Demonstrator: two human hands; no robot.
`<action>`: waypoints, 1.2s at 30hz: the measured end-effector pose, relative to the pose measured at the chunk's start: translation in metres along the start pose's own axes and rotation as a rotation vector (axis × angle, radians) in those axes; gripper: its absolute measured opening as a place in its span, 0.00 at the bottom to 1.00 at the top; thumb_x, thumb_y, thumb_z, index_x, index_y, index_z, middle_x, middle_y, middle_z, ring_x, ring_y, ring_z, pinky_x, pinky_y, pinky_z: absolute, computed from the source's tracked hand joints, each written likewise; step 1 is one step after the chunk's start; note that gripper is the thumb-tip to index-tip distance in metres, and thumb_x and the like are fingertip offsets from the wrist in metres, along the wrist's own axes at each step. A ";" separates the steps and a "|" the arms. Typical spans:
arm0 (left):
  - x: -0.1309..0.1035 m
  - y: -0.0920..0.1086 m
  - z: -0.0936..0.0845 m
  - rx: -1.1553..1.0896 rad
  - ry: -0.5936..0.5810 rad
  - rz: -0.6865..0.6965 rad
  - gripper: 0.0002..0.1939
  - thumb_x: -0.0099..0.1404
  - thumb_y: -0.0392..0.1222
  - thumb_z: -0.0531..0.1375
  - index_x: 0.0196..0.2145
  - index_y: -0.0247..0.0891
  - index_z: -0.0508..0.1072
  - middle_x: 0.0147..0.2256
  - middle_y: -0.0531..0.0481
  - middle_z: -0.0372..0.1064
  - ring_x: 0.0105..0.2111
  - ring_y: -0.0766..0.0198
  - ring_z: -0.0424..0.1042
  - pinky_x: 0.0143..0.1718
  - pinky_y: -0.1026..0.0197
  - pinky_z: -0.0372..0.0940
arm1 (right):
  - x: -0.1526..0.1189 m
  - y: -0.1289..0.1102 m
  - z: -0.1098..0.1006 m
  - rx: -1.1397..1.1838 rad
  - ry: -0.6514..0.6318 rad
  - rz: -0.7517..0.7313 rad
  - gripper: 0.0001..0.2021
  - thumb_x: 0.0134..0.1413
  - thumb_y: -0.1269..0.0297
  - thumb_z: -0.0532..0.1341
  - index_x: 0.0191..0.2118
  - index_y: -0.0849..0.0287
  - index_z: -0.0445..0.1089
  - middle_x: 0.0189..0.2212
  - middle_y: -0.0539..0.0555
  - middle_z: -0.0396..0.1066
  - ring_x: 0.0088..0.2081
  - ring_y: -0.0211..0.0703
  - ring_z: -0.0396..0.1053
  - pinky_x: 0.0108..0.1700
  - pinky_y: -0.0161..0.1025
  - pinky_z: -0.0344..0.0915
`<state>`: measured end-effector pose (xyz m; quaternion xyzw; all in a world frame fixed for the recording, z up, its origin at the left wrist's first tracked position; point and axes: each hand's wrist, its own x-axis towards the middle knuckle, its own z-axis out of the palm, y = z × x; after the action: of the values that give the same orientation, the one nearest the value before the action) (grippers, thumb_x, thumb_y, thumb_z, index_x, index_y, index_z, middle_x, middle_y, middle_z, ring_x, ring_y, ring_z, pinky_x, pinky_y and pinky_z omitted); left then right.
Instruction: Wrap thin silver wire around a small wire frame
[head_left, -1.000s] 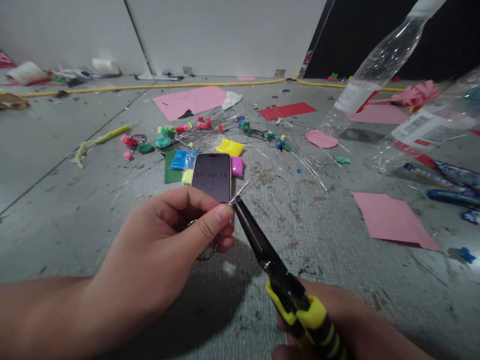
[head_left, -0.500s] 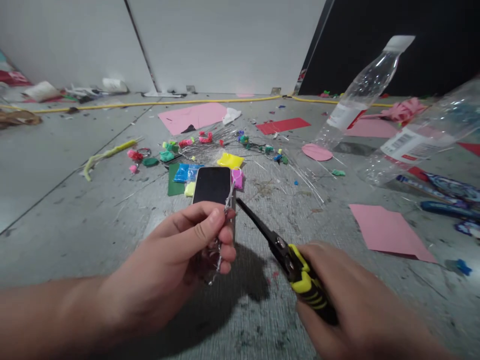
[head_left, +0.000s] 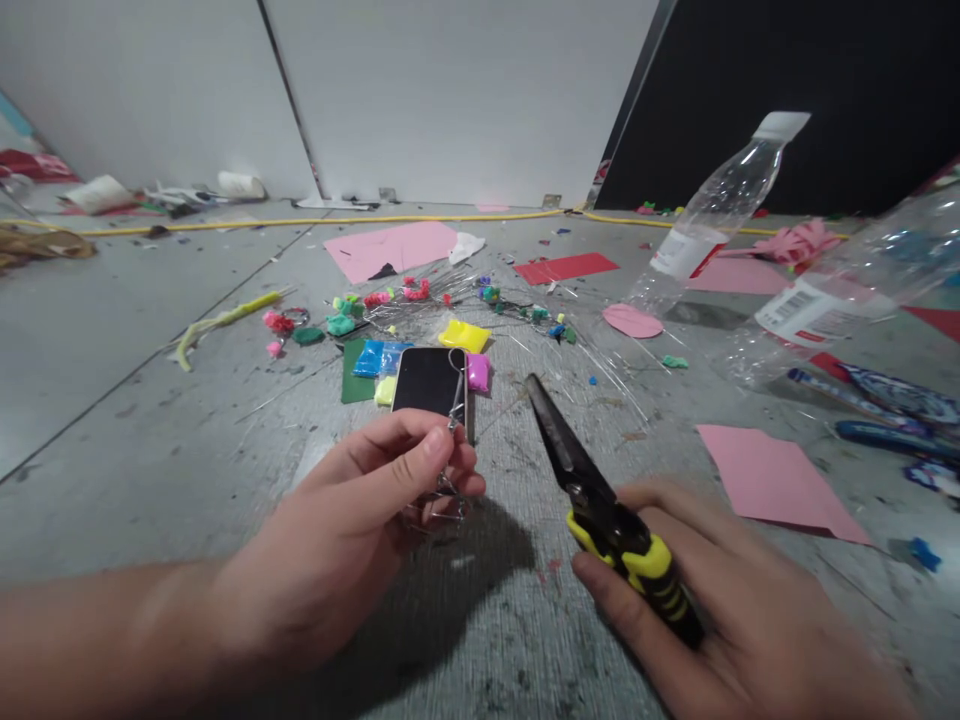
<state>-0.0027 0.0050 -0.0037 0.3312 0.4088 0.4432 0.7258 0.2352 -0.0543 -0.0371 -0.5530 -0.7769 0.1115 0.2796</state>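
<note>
Between thumb and fingers, my left hand (head_left: pixel 367 515) pinches a bent, twisted silvery wire (head_left: pixel 456 398). A small loop tops the wire, and more bent wire hangs among the lower fingers, partly hidden. My right hand (head_left: pixel 720 600) is wrapped round the black and yellow handles of a pair of pliers (head_left: pixel 574 455). Their long jaws look closed and point up and left, apart from the wire. Just beyond my left hand lies a dark-screened phone (head_left: pixel 429 380). Small packets in blue (head_left: pixel 369 358), yellow (head_left: pixel 465 336) and magenta (head_left: pixel 478 373) lie around it.
Clear wires with coloured clay bits (head_left: pixel 420 290) spread behind the phone. To the right stand two clear plastic bottles (head_left: pixel 686 250), beside pink paper (head_left: pixel 780 480). Red paper (head_left: pixel 566 268) lies farther back. A yellow cable (head_left: pixel 360 220) runs along the white panels.
The pliers have moved right, away from the wire, and rolled in my right hand. The wire has turned slightly in my left hand. The whole view has shifted a little.
</note>
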 end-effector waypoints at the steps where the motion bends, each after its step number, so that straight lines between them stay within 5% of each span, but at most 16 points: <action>1: 0.000 0.000 0.000 0.003 0.001 0.002 0.15 0.54 0.50 0.81 0.30 0.41 0.84 0.32 0.53 0.76 0.32 0.67 0.74 0.30 0.72 0.68 | 0.001 0.001 -0.001 -0.008 0.005 -0.015 0.15 0.73 0.54 0.59 0.33 0.52 0.69 0.28 0.53 0.76 0.28 0.45 0.76 0.29 0.38 0.69; 12: -0.003 0.000 0.006 0.022 0.068 0.010 0.19 0.50 0.51 0.83 0.31 0.40 0.83 0.34 0.52 0.80 0.34 0.66 0.74 0.30 0.71 0.68 | 0.000 0.003 -0.004 -0.023 0.028 -0.032 0.23 0.75 0.52 0.58 0.25 0.53 0.63 0.18 0.46 0.65 0.17 0.38 0.59 0.21 0.37 0.54; 20: -0.008 -0.004 0.002 0.050 -0.062 0.036 0.11 0.65 0.51 0.75 0.37 0.43 0.82 0.48 0.49 0.86 0.49 0.60 0.82 0.43 0.67 0.73 | 0.000 -0.004 -0.007 0.093 -0.015 0.045 0.19 0.72 0.54 0.61 0.27 0.53 0.68 0.19 0.46 0.70 0.18 0.39 0.64 0.24 0.37 0.62; 25: -0.008 -0.008 0.001 0.050 -0.189 0.051 0.11 0.67 0.50 0.74 0.38 0.43 0.80 0.45 0.48 0.87 0.45 0.58 0.86 0.45 0.64 0.75 | 0.005 -0.009 -0.006 0.167 -0.086 0.087 0.14 0.71 0.58 0.59 0.30 0.53 0.69 0.26 0.52 0.76 0.27 0.45 0.74 0.28 0.39 0.68; 30: -0.007 -0.005 0.004 0.087 -0.113 0.176 0.11 0.66 0.49 0.75 0.35 0.43 0.80 0.39 0.50 0.87 0.40 0.61 0.85 0.44 0.65 0.76 | 0.003 -0.011 0.001 0.278 -0.083 0.098 0.07 0.70 0.61 0.56 0.42 0.53 0.70 0.36 0.56 0.80 0.37 0.48 0.79 0.37 0.41 0.76; 36: -0.006 -0.002 0.000 0.177 -0.032 0.296 0.10 0.67 0.50 0.74 0.37 0.44 0.81 0.33 0.53 0.84 0.38 0.64 0.81 0.43 0.67 0.74 | 0.000 -0.006 0.002 0.159 -0.074 0.058 0.08 0.70 0.61 0.55 0.39 0.53 0.69 0.36 0.56 0.76 0.34 0.47 0.74 0.35 0.41 0.73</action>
<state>-0.0039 -0.0016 -0.0038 0.4573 0.3813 0.5022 0.6272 0.2288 -0.0566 -0.0359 -0.5468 -0.7590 0.2012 0.2905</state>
